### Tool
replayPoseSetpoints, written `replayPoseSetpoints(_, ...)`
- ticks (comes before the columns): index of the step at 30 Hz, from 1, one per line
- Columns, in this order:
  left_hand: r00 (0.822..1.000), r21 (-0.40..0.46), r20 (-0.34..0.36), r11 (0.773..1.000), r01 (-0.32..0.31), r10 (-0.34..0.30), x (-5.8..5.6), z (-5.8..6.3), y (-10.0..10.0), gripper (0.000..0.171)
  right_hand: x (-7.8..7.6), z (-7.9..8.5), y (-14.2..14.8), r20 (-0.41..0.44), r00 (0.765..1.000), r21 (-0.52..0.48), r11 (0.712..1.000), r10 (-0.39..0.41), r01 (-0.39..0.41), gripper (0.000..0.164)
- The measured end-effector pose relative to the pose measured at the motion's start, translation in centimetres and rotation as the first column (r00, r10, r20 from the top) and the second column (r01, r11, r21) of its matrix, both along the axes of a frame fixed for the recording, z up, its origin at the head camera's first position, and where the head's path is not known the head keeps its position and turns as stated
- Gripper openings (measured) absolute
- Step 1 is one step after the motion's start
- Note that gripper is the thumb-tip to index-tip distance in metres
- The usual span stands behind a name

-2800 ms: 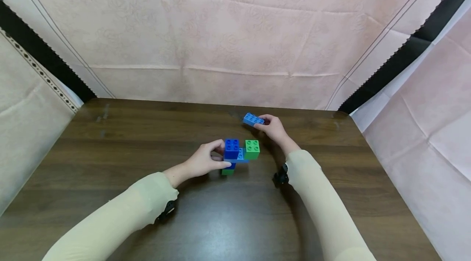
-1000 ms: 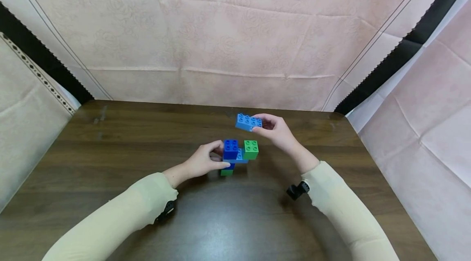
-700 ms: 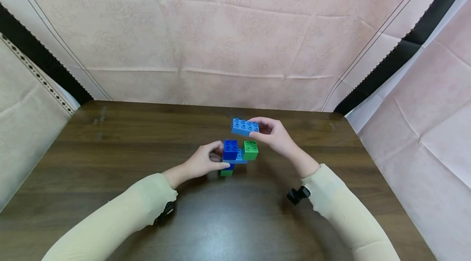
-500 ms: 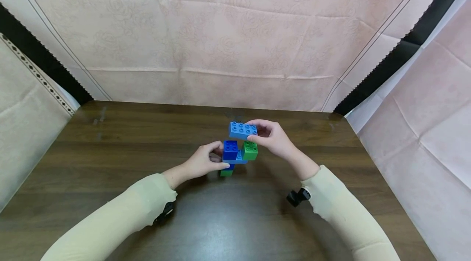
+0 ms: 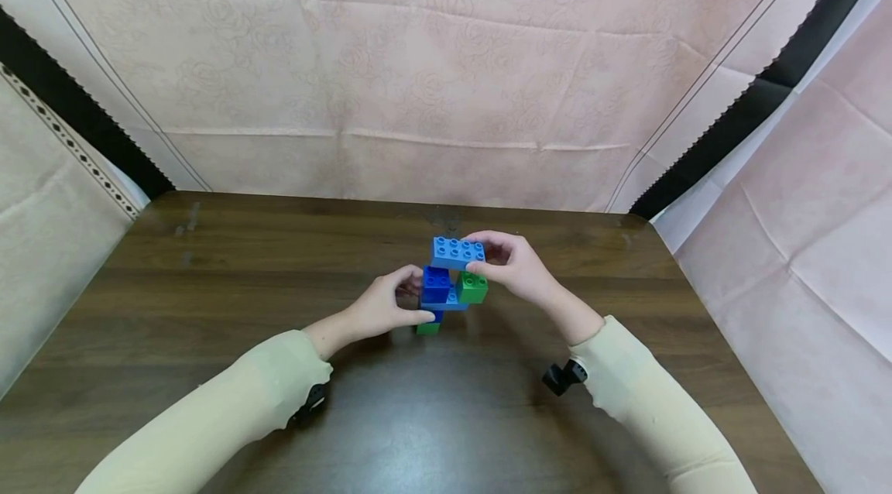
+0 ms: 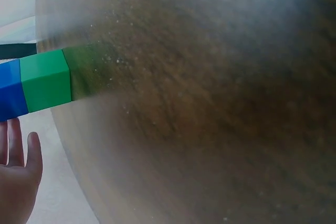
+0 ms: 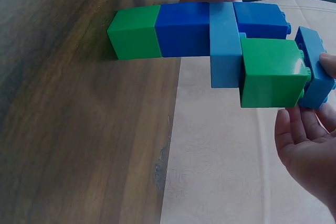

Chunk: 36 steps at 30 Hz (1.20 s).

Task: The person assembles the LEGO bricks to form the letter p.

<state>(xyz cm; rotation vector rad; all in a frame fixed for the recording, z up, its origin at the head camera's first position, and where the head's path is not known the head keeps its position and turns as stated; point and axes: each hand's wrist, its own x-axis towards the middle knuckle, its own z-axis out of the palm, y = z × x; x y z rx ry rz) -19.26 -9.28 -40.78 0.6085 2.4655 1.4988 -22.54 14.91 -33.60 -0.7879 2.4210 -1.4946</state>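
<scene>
A small tower of toy building bricks stands upright on the table. Its base is a green brick (image 7: 135, 32) under a dark blue brick (image 7: 184, 30), with a light blue brick (image 7: 226, 66) across them. On top sit an upper dark blue brick (image 5: 435, 286) at left and an upper green brick (image 5: 473, 289) at right. My left hand (image 5: 382, 305) grips the tower from the left, thumb in front. With thumb and fingers, my right hand (image 5: 514, 265) pinches a second light blue brick (image 5: 454, 254), studs up, right at the top studs and spanning both upper bricks.
The dark wooden table (image 5: 265, 262) reaches back to a pale patterned cloth (image 5: 418, 76) hanging behind it. Further cloth hangs at both sides, with black bands at the corners. A small black device (image 5: 564, 376) sits at the right wrist.
My right hand has brought the light blue brick from near the table's back edge toward me and slightly left, down onto the tower's top. The left hand has kept its hold.
</scene>
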Motion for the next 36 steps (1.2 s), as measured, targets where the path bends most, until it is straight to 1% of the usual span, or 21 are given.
replayPoseSetpoints(6, 0.999, 0.022, -0.022, 0.999, -0.029, 0.029, 0.2, 0.8, 0.2, 0.051, 0.1, -0.1, 0.0, 0.001, 1.000, 0.002, 1.000, 0.010, -0.010, 0.032)
replayPoseSetpoints(9, 0.999, 0.038, -0.036, 0.999, -0.031, 0.032, 0.1, 1.2, 0.4, 0.049, 0.2, -0.3, 0.0, -0.006, 1.000, 0.010, 1.000, 0.019, -0.019, 0.032)
replayPoseSetpoints(12, 0.998, 0.047, -0.045, 0.998, -0.032, 0.034, 0.1, 1.1, 0.6, 0.044, 0.2, -0.4, 0.0, -0.021, 0.999, 0.023, 0.999, 0.033, -0.032, 0.032)
replayPoseSetpoints(17, 0.998, 0.077, -0.030, 0.996, -0.045, 0.047, 0.1, 1.0, 0.6, 0.037, 0.4, -0.5, -0.1, -0.035, 0.998, 0.049, 0.998, 0.044, -0.042, 0.033)
replayPoseSetpoints(27, 0.998, 0.084, -0.003, 0.995, -0.054, 0.055, 0.0, 1.0, 0.6, 0.036, 0.9, -0.4, -0.2, -0.024, 0.998, 0.058, 0.997, 0.055, -0.053, 0.035)
replayPoseSetpoints(36, 0.999, 0.096, -0.005, 0.995, -0.040, 0.041, -0.1, 1.0, 0.6, 0.035, 1.0, -0.3, -0.5, -0.027, 0.998, 0.068, 0.997, 0.049, -0.047, 0.033)
